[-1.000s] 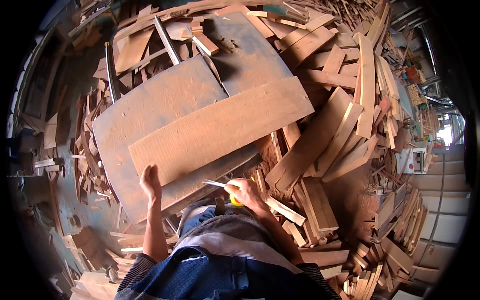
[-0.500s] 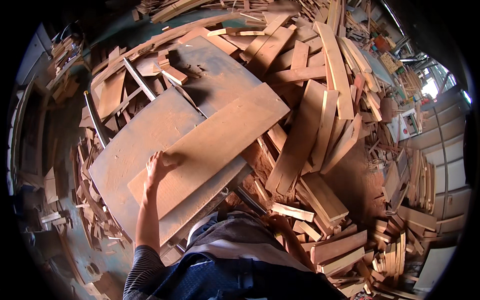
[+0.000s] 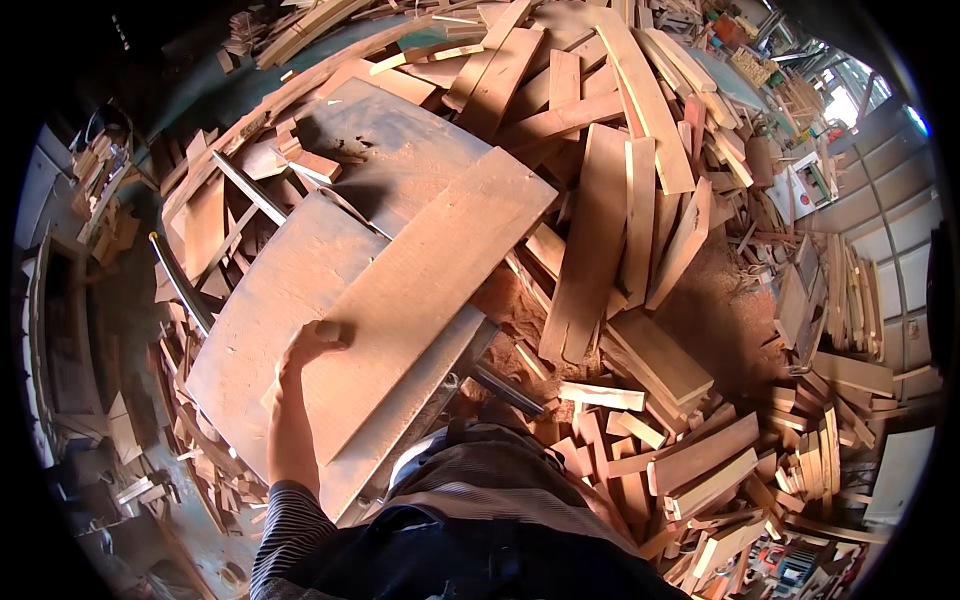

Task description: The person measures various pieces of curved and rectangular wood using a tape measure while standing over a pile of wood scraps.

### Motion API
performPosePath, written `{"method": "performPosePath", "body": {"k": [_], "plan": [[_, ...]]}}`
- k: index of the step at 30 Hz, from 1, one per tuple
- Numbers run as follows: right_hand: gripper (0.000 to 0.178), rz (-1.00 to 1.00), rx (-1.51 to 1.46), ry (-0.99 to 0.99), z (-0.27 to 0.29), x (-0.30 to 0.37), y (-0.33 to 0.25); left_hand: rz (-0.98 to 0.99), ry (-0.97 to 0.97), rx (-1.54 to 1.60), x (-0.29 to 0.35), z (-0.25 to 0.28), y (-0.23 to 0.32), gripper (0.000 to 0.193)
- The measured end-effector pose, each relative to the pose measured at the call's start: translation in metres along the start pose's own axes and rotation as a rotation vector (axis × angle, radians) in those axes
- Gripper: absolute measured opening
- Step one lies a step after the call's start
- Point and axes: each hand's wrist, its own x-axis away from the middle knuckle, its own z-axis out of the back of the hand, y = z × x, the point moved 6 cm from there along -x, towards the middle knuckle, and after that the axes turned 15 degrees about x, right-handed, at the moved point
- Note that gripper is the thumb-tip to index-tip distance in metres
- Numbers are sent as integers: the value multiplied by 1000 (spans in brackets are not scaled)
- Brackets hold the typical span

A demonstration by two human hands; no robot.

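Observation:
A long, wide wooden board (image 3: 430, 290) lies slantwise across a grey, dust-streaked metal machine table (image 3: 285, 265). Its far end reaches past the table's right side toward the wood pile. My left hand (image 3: 305, 348) is at the board's near left part, by its long left edge. The fingers are bent over onto the top face and look closed on it; the thumb is hard to make out. No part of my right hand shows.
Beyond the slot, small wood blocks (image 3: 312, 163) rest by the far tabletop (image 3: 400, 130). Metal rails (image 3: 250, 188) stick out at the left. Planks (image 3: 590, 250) are heaped at the right, with loose offcuts (image 3: 705, 455) nearer me and sawdust (image 3: 705, 325) between.
The fingers of my left hand have bent rightward over the board. My right hand, low by my waist before, has gone out of view. The whole view has shifted slightly.

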Motion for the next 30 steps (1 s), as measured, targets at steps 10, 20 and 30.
{"method": "performPosePath", "body": {"k": [10,20,30], "plan": [[38,37,138,-129,-3,-7,-25,-92,85,-93,11,-10,-33,83],[47,33,534,-192,-13,-25,-68,-38,214,-114,66,-25,24,74],[46,-14,620,-146,-11,-33,-101,-117,439,-274,154,-38,118,64]]}}
